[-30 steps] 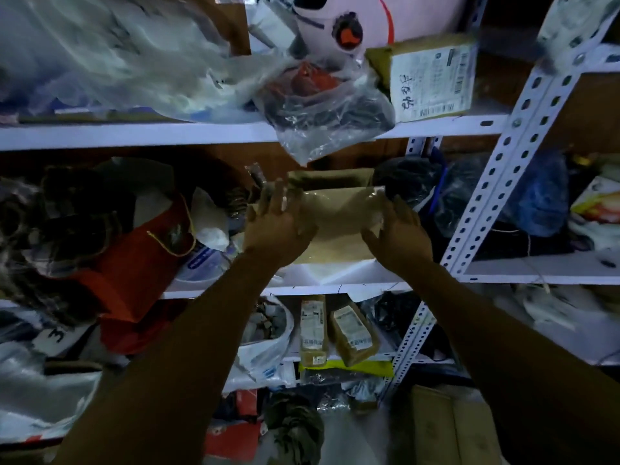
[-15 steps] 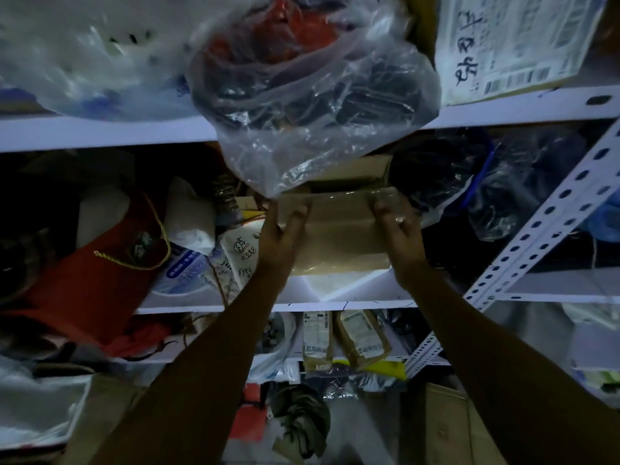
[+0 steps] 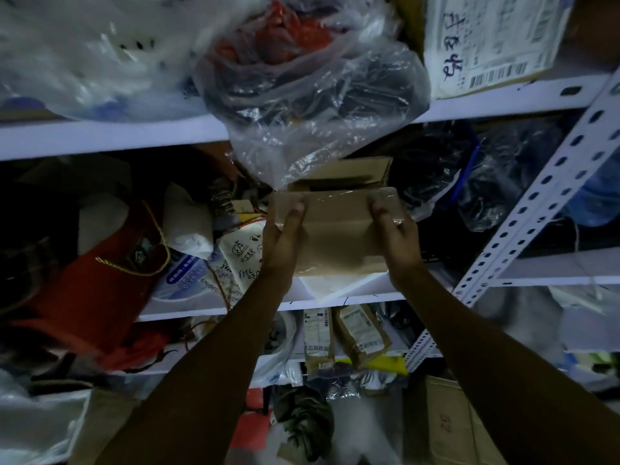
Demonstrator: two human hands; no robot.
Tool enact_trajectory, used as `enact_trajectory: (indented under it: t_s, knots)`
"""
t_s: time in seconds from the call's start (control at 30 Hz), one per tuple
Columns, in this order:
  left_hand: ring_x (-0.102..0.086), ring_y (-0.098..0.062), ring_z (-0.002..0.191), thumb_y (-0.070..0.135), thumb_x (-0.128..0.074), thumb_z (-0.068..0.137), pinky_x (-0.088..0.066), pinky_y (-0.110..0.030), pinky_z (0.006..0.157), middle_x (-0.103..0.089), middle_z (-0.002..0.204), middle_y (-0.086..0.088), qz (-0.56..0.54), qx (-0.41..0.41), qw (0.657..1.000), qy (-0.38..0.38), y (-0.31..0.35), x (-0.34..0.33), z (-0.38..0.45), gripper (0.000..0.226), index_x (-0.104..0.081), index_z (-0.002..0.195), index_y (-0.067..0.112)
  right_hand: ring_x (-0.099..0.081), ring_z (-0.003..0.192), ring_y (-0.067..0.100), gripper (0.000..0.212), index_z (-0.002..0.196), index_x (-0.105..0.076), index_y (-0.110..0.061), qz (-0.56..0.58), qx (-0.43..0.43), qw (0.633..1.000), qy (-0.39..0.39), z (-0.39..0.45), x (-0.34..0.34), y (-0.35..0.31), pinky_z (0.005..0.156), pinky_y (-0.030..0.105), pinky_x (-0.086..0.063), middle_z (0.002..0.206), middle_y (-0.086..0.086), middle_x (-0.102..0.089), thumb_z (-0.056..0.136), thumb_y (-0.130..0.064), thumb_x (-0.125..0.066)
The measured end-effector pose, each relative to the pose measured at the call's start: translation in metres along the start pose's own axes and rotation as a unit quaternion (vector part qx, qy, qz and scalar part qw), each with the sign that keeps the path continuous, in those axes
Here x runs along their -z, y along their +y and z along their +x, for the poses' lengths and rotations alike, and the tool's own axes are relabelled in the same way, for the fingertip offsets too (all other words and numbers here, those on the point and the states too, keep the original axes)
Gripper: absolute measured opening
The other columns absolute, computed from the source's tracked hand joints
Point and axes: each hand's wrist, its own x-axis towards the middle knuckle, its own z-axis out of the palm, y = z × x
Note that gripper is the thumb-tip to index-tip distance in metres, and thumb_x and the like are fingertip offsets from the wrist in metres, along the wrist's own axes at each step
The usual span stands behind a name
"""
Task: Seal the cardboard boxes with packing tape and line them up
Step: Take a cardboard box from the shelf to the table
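Both hands clamped on one cardboard box (image 3: 335,239), tape-glossed along its top: left hand (image 3: 281,239) gripping the left end, thumb over the top edge; right hand (image 3: 399,234) gripping the right end, fingers curled onto the front face. Box held at the front of the middle shelf (image 3: 208,305), over a white sheet (image 3: 335,283) lying at that shelf's edge. Behind the box an open carton (image 3: 349,176); above it a clear plastic bag (image 3: 308,95) overhanging; left of it a red bag (image 3: 90,283).
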Motion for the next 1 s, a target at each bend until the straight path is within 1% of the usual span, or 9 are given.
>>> enact_trajectory:
  t_s: [0.13, 0.27, 0.37, 0.53, 0.6, 0.73, 0.83, 0.93, 1.0]
  knots:
    - [-0.058, -0.012, 0.094, 0.036, -0.060, 0.095, -0.048, -0.032, 0.084, -0.062, 0.101, 0.011, 0.031, -0.007, 0.999, -0.031, 0.007, 0.013, -0.014, 0.032, -0.056, 0.125, 0.025, -0.064, 0.106, 0.010, 0.039, 0.127, -0.064, -0.022, -0.024, 0.031, 0.999, 0.028, -0.035, -0.002, -0.011, 0.090, 0.032, -0.049, 0.114, -0.006, -0.069, 0.094, -0.043, -0.062]
    - [-0.055, -0.024, 0.121, 0.059, -0.064, 0.080, -0.044, -0.045, 0.104, -0.059, 0.135, -0.001, 0.062, -0.029, 0.992, -0.109, 0.009, 0.036, -0.031, 0.069, -0.051, 0.141, 0.029, -0.061, 0.103, 0.006, 0.032, 0.123, -0.060, -0.028, -0.040, 0.055, 0.993, 0.096, -0.091, -0.007, -0.023, 0.089, 0.027, -0.049, 0.110, -0.015, -0.065, 0.095, -0.042, -0.061]
    - [-0.049, -0.025, 0.129, 0.049, -0.062, 0.091, -0.038, -0.047, 0.110, -0.051, 0.144, -0.001, 0.067, -0.022, 0.986, -0.148, 0.011, 0.044, -0.053, 0.058, -0.049, 0.142, 0.025, -0.059, 0.100, 0.004, 0.026, 0.122, -0.058, -0.031, -0.057, 0.073, 0.983, 0.161, -0.137, -0.007, -0.029, 0.084, 0.018, -0.045, 0.107, -0.018, -0.063, 0.097, -0.038, -0.060]
    - [-0.051, -0.015, 0.123, 0.040, -0.057, 0.097, -0.043, -0.033, 0.101, -0.049, 0.142, 0.003, 0.062, -0.012, 0.970, -0.235, 0.017, 0.035, -0.094, 0.057, -0.040, 0.149, 0.024, -0.062, 0.105, 0.010, 0.035, 0.123, -0.063, -0.024, -0.060, 0.061, 0.960, 0.268, -0.205, 0.008, -0.039, 0.086, 0.028, -0.049, 0.108, -0.013, -0.067, 0.095, -0.044, -0.062]
    - [-0.053, -0.014, 0.122, 0.037, -0.057, 0.097, -0.043, -0.029, 0.098, -0.052, 0.143, 0.003, 0.059, -0.022, 0.958, -0.279, 0.014, 0.027, -0.112, 0.054, -0.043, 0.147, 0.023, -0.063, 0.098, 0.006, 0.025, 0.114, -0.066, -0.028, -0.084, 0.067, 0.943, 0.314, -0.230, 0.019, -0.044, 0.085, 0.031, -0.050, 0.102, -0.012, -0.069, 0.095, -0.044, -0.061]
    - [-0.053, -0.018, 0.127, 0.037, -0.058, 0.097, -0.043, -0.040, 0.108, -0.054, 0.143, 0.000, 0.056, -0.025, 0.922, -0.384, -0.002, 0.005, -0.151, 0.057, -0.039, 0.150, 0.025, -0.062, 0.085, -0.009, 0.026, 0.115, -0.066, -0.028, -0.081, 0.065, 0.917, 0.385, -0.284, 0.048, -0.050, 0.072, 0.014, -0.047, 0.095, -0.021, -0.068, 0.096, -0.044, -0.059]
    - [-0.049, -0.015, 0.131, 0.043, -0.062, 0.091, -0.038, -0.033, 0.111, -0.051, 0.145, 0.001, 0.053, -0.023, 0.903, -0.427, -0.013, -0.016, -0.193, 0.064, -0.042, 0.148, 0.021, -0.060, 0.085, -0.013, 0.015, 0.109, -0.063, -0.034, -0.075, 0.056, 0.898, 0.430, -0.328, 0.072, -0.058, 0.071, 0.009, -0.045, 0.097, -0.023, -0.064, 0.096, -0.042, -0.059]
    - [-0.048, -0.014, 0.130, 0.036, -0.059, 0.097, -0.039, -0.028, 0.108, -0.048, 0.147, 0.002, 0.055, -0.001, 0.867, -0.495, -0.026, -0.041, -0.244, 0.059, -0.040, 0.150, 0.020, -0.058, 0.103, -0.001, 0.031, 0.118, -0.063, -0.032, -0.083, 0.049, 0.873, 0.477, -0.380, 0.100, -0.063, 0.087, 0.022, -0.044, 0.111, -0.016, -0.064, 0.094, -0.051, -0.058]
    - [-0.048, -0.015, 0.132, 0.042, -0.061, 0.094, -0.040, -0.030, 0.109, -0.047, 0.149, 0.001, 0.063, 0.005, 0.836, -0.545, -0.037, -0.057, -0.279, 0.066, -0.037, 0.151, 0.020, -0.057, 0.105, 0.002, 0.036, 0.123, -0.062, -0.031, -0.082, 0.052, 0.846, 0.524, -0.417, 0.119, -0.067, 0.085, 0.026, -0.043, 0.113, -0.015, -0.064, 0.094, -0.051, -0.058]
